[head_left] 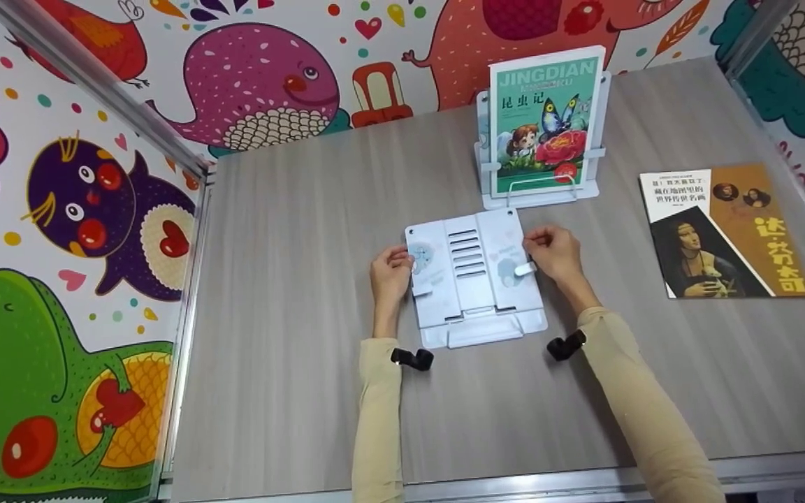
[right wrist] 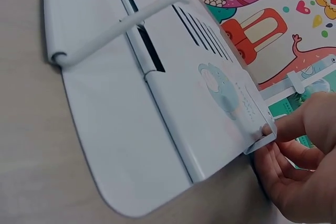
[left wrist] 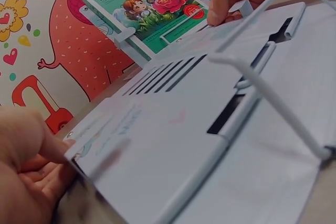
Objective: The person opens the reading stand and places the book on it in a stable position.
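Observation:
A white metal book stand [head_left: 492, 251] with slots and pale cartoon prints lies near the middle of the table, its wire page holder [left wrist: 273, 95] raised at the near end. My left hand [head_left: 390, 276] pinches the stand's left edge, thumb above and fingers below in the left wrist view. On the opposite side, my right hand [head_left: 557, 257] grips the right edge, its thumb beside the folding side clip [right wrist: 261, 142]. The right side clip stands out from the panel in the head view. Parts of the fingers under the panel are hidden.
Behind the stand, a second white stand [head_left: 542, 202] holds a green book [head_left: 546, 126] upright. An orange and white book [head_left: 724, 234] lies flat at the right of the table [head_left: 291, 314]. Painted walls and metal rails border the table.

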Demonstrator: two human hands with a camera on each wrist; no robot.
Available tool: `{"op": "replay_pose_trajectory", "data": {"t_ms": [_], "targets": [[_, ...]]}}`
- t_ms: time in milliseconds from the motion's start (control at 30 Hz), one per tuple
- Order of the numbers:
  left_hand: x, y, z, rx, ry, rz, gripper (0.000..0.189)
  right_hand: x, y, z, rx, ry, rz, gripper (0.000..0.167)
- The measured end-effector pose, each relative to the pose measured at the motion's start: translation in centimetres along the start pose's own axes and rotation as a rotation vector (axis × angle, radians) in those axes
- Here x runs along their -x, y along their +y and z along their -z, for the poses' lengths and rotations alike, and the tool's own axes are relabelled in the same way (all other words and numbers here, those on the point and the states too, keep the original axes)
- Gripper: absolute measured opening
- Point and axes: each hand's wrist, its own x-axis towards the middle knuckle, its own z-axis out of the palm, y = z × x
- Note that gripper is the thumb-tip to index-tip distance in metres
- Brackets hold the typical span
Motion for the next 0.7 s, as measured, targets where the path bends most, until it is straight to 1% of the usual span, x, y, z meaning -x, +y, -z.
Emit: {"op": "replay_pose_trajectory", "data": {"t_ms": [200, 333, 567, 700], "targets": [[-0.1, 0.3, 0.3, 0.022, 0.001, 0.009, 0.022, 0.2, -0.1, 0.1, -0.054, 0.017, -0.022, 0.021], [0.1, 0.6, 0.5, 0.052, 0.006, 0.008, 0.022, 0.5, -0.3, 0.2, -0.1, -0.001, -0.051, 0.022], [0.8, 1.9, 0.9, 0.093, 0.031, -0.027, 0.022, 1.2, -1.0, 1.0, -0.178, -0.028, -0.055, 0.025], [1.4, 2.7, 1.2, 0.115, 0.042, -0.059, 0.021, 1.5, -1.3, 1.6, -0.247, -0.054, -0.058, 0.025]]}}
